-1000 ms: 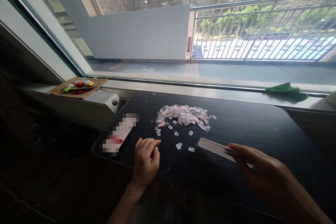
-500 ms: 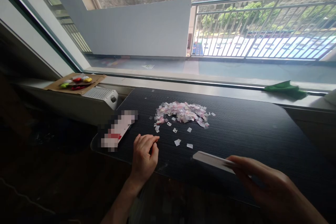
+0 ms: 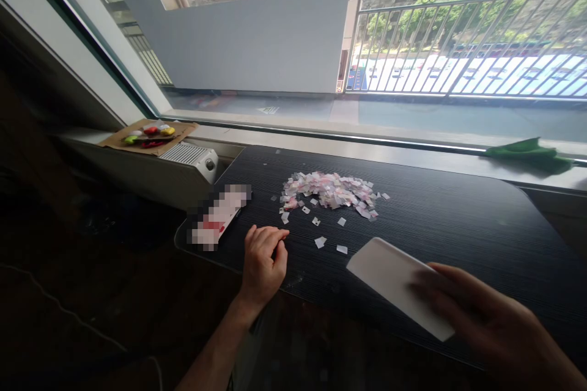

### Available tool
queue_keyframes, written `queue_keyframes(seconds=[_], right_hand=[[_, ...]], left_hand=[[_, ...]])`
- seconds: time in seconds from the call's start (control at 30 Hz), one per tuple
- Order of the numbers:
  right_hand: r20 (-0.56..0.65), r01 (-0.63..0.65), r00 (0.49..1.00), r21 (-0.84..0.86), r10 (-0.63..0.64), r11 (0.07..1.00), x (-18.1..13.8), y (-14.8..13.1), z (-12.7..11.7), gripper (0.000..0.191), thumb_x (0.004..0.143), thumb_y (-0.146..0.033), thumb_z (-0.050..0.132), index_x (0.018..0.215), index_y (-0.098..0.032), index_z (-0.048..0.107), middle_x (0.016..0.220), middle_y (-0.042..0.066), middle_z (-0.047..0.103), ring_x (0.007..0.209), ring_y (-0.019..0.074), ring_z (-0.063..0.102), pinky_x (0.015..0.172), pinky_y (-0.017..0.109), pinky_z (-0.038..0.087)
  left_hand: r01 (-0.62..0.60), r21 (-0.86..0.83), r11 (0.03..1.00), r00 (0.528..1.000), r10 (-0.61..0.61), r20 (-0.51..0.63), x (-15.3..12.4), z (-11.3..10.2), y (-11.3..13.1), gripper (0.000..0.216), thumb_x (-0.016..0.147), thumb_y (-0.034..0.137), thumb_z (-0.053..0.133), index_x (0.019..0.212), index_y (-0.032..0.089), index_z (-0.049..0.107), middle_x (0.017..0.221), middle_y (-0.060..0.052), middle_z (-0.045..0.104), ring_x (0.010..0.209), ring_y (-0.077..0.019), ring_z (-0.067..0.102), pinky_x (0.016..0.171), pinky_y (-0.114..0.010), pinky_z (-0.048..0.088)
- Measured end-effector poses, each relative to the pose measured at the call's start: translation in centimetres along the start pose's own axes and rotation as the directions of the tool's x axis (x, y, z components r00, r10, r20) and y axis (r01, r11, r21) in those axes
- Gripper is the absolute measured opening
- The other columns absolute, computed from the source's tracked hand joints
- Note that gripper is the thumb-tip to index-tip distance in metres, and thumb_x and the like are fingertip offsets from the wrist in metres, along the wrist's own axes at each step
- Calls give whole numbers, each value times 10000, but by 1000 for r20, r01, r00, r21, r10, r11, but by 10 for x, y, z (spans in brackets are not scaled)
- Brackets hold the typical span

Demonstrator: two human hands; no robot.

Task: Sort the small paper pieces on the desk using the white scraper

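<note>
My right hand (image 3: 477, 305), partly blurred, is closed around a flat white card-like piece (image 3: 394, 284) with a rounded corner. This piece is tilted over the front of the dark table, its broad face turned up. On the left, my left hand (image 3: 266, 256) rests at the table's near edge with its fingers curled in. Whatever may be under those fingers is hidden. Beyond both hands lies a heap of small white and pink paper-like pieces (image 3: 332, 188). Several loose pieces (image 3: 320, 242) lie between the heap and my hands.
A pixelated pinkish-white item (image 3: 224, 211) lies on the left of the black wood-grain table (image 3: 463, 226). A white heater-like unit (image 3: 195, 157) and brown paper (image 3: 112, 137) with colourful items are by the window. Green cloth-like material (image 3: 529, 154) sits on the sill.
The white piece in my right hand has turned from nearly edge-on to showing its broad face. My left hand keeps its curled pose. The whole view has shifted slightly.
</note>
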State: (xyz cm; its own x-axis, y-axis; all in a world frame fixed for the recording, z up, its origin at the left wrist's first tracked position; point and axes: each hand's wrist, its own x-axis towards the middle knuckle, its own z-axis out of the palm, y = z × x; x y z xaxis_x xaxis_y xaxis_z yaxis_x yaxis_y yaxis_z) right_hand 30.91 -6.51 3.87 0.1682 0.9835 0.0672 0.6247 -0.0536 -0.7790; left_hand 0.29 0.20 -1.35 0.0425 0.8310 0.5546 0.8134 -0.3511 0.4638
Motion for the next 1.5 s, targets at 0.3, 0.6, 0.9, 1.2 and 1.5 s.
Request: queue_keyframes(seconds=[0.3,0.6,0.9,1.2,1.5], right_hand=[[321,-255,924,104,210,961,24,-7,14,421,743,-500,576,1001,-190,700,769,42,754,678,235,689,559,297,520],[505,-282,847,166,164,945,26,-14,18,426,766,-491,585,1017,-171,709,806,45,743,702,219,660,583,292,492],[465,-259,871,152,162,954,20,-20,18,422,746,-479,601,1018,-179,718,808,47,749,738,241,689,609,292,530],[428,-208,891,87,152,974,22,-23,17,433,748,-488,576,1013,-180,727,810,57,768,716,237,702,555,273,534],[244,22,969,34,-30,999,12,-26,8,298,775,-417,593,958,-249,758,834,34,798,745,232,739,667,298,571]], left_hand=[[4,8,1000,1000,-4,13,1,-2,2,237,881,107,452,959,204,654,922,-34,718,932,-198,657,1052,-466,371],[7,16,1000,1000,-7,14,1,-2,3,230,886,114,451,956,210,648,934,-36,719,943,-201,660,1059,-468,371],[15,11,1000,1000,-16,21,1,-3,5,235,878,101,455,952,206,651,923,-35,718,936,-199,659,1059,-468,372],[22,11,1000,999,-22,25,1,-3,5,233,876,108,454,951,210,649,924,-35,720,935,-200,660,1060,-467,375],[22,-4,1000,1000,-22,20,1,-1,5,224,874,94,461,947,198,645,927,-36,716,931,-199,654,1060,-475,360]])
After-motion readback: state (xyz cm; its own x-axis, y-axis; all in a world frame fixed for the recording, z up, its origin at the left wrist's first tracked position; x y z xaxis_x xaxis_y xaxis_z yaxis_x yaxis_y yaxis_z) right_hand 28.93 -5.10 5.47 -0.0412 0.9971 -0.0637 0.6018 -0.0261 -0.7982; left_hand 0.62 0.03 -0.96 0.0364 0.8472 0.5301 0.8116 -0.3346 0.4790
